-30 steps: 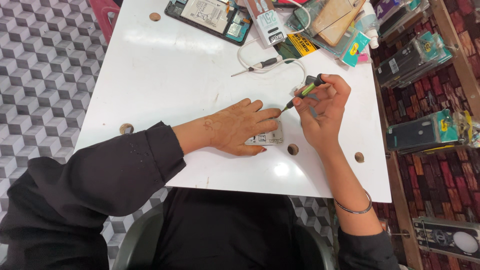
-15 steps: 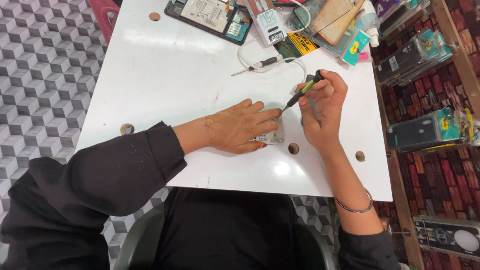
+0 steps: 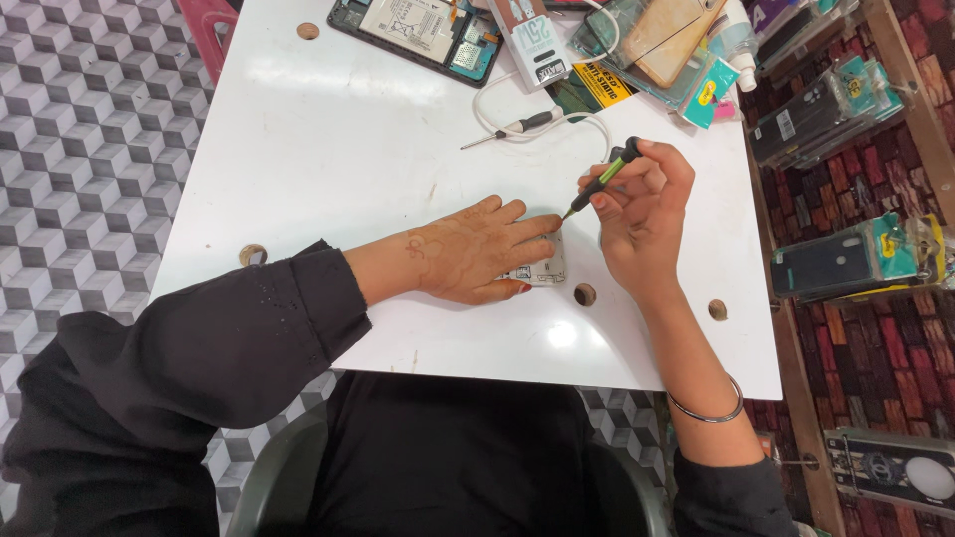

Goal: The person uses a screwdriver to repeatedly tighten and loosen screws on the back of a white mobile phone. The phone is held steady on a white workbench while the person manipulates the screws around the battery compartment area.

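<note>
Your left hand (image 3: 468,251) lies flat on the white table (image 3: 328,149), palm down, fingers stretched out and close together, pressing on a small grey device (image 3: 542,267) whose near corner shows beneath the fingertips. The hand grips nothing; it only pins the device to the tabletop. The device sits near the front edge of the table, just beside a round hole (image 3: 585,294) in the surface.

Your right hand (image 3: 642,214) is curled around a thin screwdriver (image 3: 600,180) with a black and green handle. The thumb and first fingers close on the shaft, while the black cap rests against the upper fingers. The tool is tilted, its tip pointing down and to the left, meeting the top edge of the device right by your left fingertips. A thin bangle (image 3: 708,410) circles the right wrist.

Farther back on the table, a second screwdriver (image 3: 512,128) with a black handle lies on its side across a loop of white cable (image 3: 542,121). Behind that, an opened phone (image 3: 423,32) rests with its inner parts exposed. A heap of packaged accessories (image 3: 676,55) fills the far right corner. To the right of the table, cases (image 3: 846,261) hang on a rack.
</note>
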